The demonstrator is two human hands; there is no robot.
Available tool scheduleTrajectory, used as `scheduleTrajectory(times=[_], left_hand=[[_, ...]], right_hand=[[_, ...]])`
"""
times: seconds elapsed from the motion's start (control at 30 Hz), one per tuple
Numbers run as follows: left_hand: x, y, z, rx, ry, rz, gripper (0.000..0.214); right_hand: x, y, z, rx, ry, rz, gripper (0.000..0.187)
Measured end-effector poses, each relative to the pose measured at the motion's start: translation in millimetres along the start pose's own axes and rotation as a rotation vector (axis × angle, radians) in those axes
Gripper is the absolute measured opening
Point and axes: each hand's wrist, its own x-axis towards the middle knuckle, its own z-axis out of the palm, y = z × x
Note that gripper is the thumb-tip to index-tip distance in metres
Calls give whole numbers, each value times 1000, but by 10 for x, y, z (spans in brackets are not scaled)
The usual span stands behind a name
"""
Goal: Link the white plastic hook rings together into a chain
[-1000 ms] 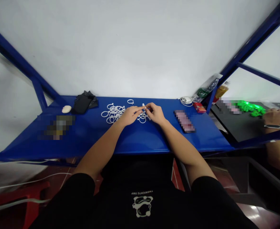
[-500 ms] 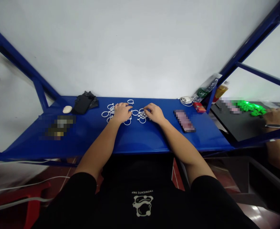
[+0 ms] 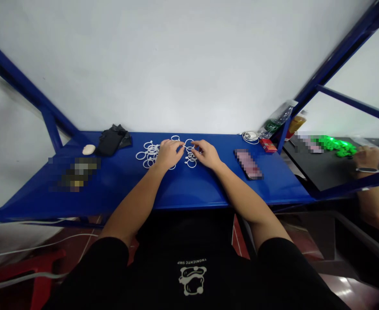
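Hands: left hand [image 3: 167, 154] and right hand [image 3: 206, 154] rest palm-down on the blue metal desk [image 3: 189, 189], fingers loosely curled; whether either grips anything, I cannot tell.
Pile: white plastic rings [image 3: 149, 153] lie under and left of the left hand, nearer it.
Small cluster: white linked rings [image 3: 189, 159] sit between both hands, touching the right fingertips.

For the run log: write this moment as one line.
left hand: on rings | right hand: fingertips at rings by it | grip: unclear | surface: blue table | nearby: black cloth, phone
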Motion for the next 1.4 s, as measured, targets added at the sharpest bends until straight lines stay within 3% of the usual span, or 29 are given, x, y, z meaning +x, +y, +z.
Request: scheduleTrajectory(times=[0.17,0.43,0.7,1.07,1.4], left_hand=[[-15,92,14,-73,110,78,18],[-26,146,18,-202,185,173,13],[-34,158,-52,-223,40,50,17],[-53,184,-10,-172,76,18,21],[1,165,1,-201,25,14,21]], right_hand=[[-6,-45,-32,-51,24,-22,27],[4,-21,-12,40,-95,-23,23],[-6,-54,-48,78,-118,7,28],[-17,-85,-66,108,-97,61,43],[-22,-71,-27,92,-58,112,40]])
